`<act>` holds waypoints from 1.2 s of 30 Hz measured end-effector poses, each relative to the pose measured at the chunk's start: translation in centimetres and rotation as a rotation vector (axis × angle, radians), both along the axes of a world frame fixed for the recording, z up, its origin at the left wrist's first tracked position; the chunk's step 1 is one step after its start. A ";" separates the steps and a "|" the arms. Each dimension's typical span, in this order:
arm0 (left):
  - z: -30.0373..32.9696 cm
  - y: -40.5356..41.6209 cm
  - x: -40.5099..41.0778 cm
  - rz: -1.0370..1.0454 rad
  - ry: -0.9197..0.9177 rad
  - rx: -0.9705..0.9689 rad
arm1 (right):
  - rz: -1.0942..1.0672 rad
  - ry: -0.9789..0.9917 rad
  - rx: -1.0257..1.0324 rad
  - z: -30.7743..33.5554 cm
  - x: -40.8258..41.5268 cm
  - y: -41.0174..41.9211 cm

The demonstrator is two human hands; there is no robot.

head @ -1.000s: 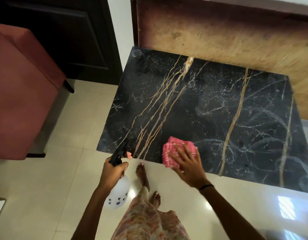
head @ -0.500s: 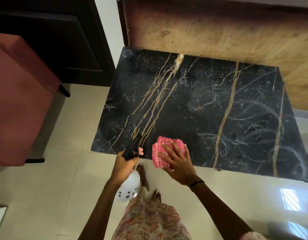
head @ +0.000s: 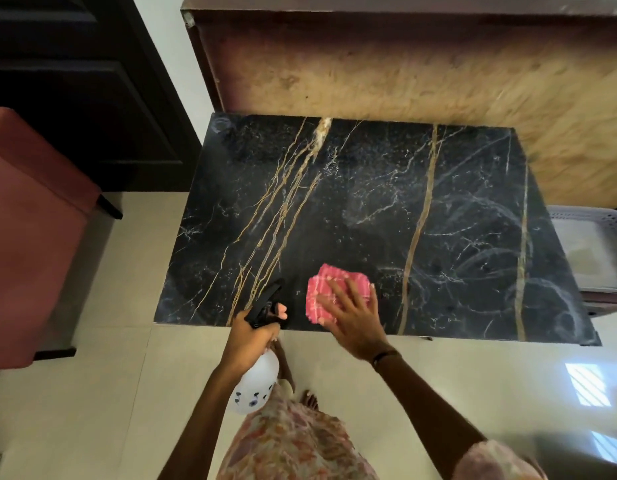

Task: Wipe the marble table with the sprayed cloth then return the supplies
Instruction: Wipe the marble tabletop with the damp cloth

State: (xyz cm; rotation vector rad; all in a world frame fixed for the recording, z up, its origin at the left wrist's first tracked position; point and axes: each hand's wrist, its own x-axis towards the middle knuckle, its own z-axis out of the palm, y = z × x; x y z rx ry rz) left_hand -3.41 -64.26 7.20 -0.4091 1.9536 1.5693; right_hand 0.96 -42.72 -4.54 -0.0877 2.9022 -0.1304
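A person's right hand (head: 352,315) is pressing, fingers spread flat, on a pink cloth (head: 331,289) near the tabletop's (head: 369,202) front edge, unwiped marble stretching beyond; the left hand (head: 251,336) is gripping a spray bottle (head: 255,382) just beside it.

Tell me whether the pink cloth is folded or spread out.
Folded. The cloth lies as a compact, thick pad on the marble table, barely larger than the right hand pressing it flat with straight fingers.
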 end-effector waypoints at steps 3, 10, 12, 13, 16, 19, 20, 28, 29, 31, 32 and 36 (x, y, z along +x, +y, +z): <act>0.5 1.5 -0.6 -0.012 0.026 -0.032 | 0.064 0.038 -0.001 -0.7 4.9 1.9; 0.8 3.8 -2.0 -0.080 0.030 -0.041 | -0.251 -0.034 0.025 0.2 5.9 11.3; 0.7 4.5 -2.6 -0.090 0.028 -0.031 | -0.339 -0.043 -0.006 0.3 2.8 10.6; 0.6 4.8 -2.9 -0.102 0.034 -0.020 | -0.365 -0.046 -0.018 0.4 1.2 9.7; 0.4 5.9 -4.1 -0.131 0.045 -0.014 | -0.290 -0.041 -0.006 0.4 -2.4 7.0; 0.4 6.9 -5.4 -0.147 0.039 -0.019 | -0.058 -0.028 0.006 0.1 -1.1 6.1; 0.5 7.3 -6.0 -0.146 0.035 -0.015 | 0.014 -0.022 0.002 0.1 0.1 6.6; 0.4 9.8 -10.2 -0.116 -0.012 -0.018 | -0.107 -0.086 0.067 0.9 -0.1 16.1; 0.3 10.0 -10.7 -0.115 -0.019 -0.026 | -0.162 -0.099 0.056 1.0 -1.8 16.3; 0.0 10.3 -11.6 -0.124 -0.027 -0.043 | -0.251 -0.104 0.024 1.2 -5.6 15.3; -0.2 10.5 -12.1 -0.129 -0.026 -0.049 | -0.279 -0.104 0.007 1.3 -7.6 14.4; -0.4 11.7 -13.5 -0.119 -0.039 -0.046 | -0.198 -0.080 -0.017 0.9 -12.3 9.3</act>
